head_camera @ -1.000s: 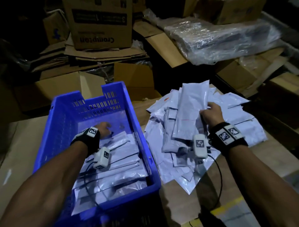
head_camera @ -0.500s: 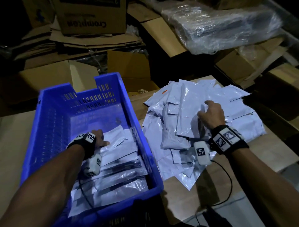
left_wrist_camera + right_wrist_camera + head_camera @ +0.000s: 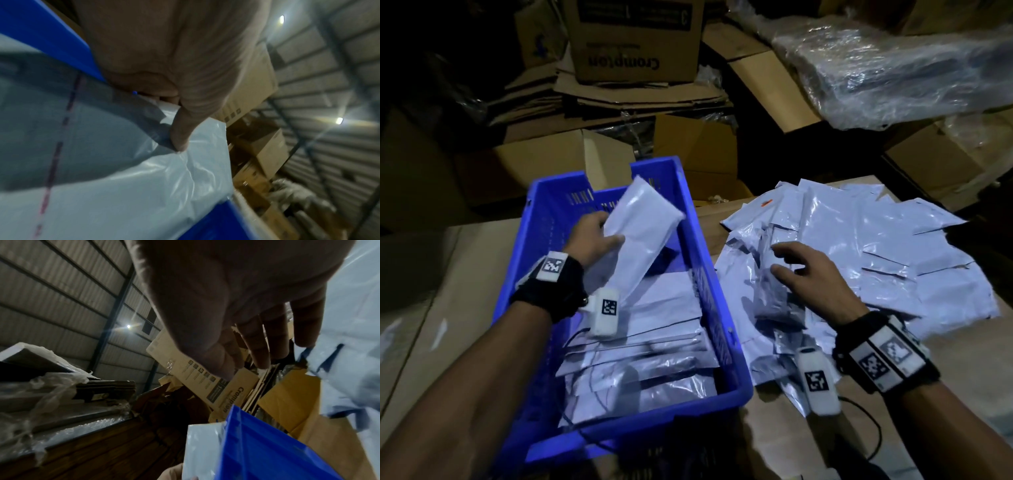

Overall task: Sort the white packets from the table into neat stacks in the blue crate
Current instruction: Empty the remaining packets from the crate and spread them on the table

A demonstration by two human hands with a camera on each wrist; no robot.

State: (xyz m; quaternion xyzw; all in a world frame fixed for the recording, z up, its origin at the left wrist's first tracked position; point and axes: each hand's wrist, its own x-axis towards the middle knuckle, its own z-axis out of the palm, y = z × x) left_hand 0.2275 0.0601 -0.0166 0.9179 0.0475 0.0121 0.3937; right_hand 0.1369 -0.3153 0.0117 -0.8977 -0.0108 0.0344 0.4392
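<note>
My left hand grips a long white packet tilted above the inside of the blue crate. In the left wrist view the thumb presses on that packet. Several white packets lie stacked in the near half of the crate. A loose pile of white packets covers the table to the right. My right hand hovers over the pile's left part with fingers spread, holding nothing. From the right wrist, the fingers hang straight beside the pile and the crate.
Cardboard boxes and flattened cartons are heaped behind the table. A plastic-wrapped bundle lies at the back right. The table's cardboard-coloured top extends left of the crate. Wrist camera cables trail near the front edge.
The left hand rose out of the crate and now holds a packet above it. The right hand let go of the packet it held and opened over the pile.
</note>
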